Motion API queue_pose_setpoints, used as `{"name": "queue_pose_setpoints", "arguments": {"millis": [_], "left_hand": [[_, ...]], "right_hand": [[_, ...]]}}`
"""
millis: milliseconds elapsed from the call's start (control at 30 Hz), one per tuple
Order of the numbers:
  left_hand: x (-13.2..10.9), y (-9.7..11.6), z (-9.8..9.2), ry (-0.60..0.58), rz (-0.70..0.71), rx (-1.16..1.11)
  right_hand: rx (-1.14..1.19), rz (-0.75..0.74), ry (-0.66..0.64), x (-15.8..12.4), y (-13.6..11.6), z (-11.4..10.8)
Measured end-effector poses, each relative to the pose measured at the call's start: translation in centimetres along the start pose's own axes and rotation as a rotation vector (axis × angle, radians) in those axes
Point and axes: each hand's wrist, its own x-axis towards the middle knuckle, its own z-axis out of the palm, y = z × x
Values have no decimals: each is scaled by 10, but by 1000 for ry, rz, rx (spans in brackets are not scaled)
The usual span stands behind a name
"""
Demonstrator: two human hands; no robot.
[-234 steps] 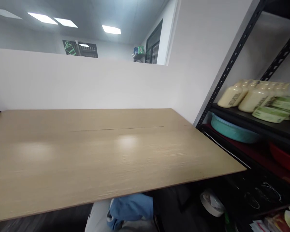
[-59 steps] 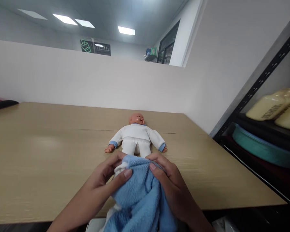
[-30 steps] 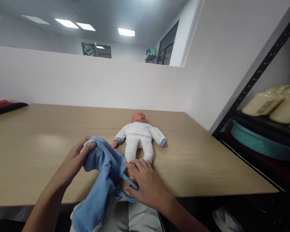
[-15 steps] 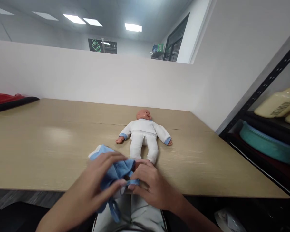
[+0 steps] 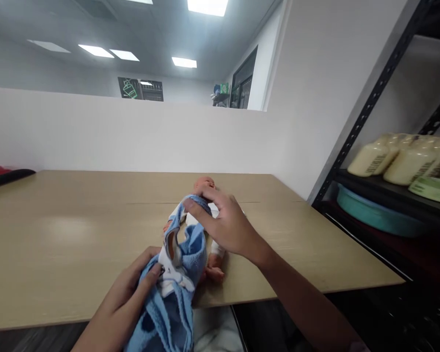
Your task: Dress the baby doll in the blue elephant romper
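Note:
A baby doll (image 5: 204,185) in white clothes lies on its back on the wooden table (image 5: 77,220), head away from me; one bare foot (image 5: 215,274) shows near the table's front edge. A light blue fleece garment (image 5: 179,274) with white lining is draped over the doll's body. My right hand (image 5: 223,222) pinches the garment's upper edge over the doll's chest. Gripping the garment's lower part at the front edge is my left hand (image 5: 139,286), fingers closed on the fabric.
A black metal shelf rack (image 5: 370,98) stands at the table's right with pale bottles (image 5: 388,159) and a teal basin (image 5: 374,215). A white partition (image 5: 113,132) runs behind the table. A red and black object (image 5: 3,175) lies at the far left.
The blue garment has been pulled from the front edge up over the doll. My right hand moved forward to the doll's chest; the left hand stayed low on the cloth.

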Motion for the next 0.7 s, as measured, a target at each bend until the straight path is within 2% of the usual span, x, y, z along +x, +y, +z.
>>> {"name": "queue_pose_setpoints", "arguments": {"millis": [100,167,267,367,467,600,700], "left_hand": [[4,-2,3,30,-115,-91],[6,-7,5,41,-177,-134],[9,-14,4,51,-202,-146],[11,-15,-1,3,-191,-146],[13,-13,-3,-103,-200,-210],[16,-9,1,-221,-184,-270],[17,-1,3,-231,-122,-217]], "right_hand": [[-255,-68,132,-10,-8,7],[-370,-145,117,-27,-15,13],[-413,-368,-180,-51,-19,15],[-488,-587,-469,-61,-10,6],[-538,-647,-622,-59,7,-5],[-486,-647,-625,-53,22,-10],[-332,-603,-543,-50,21,-8]]}}
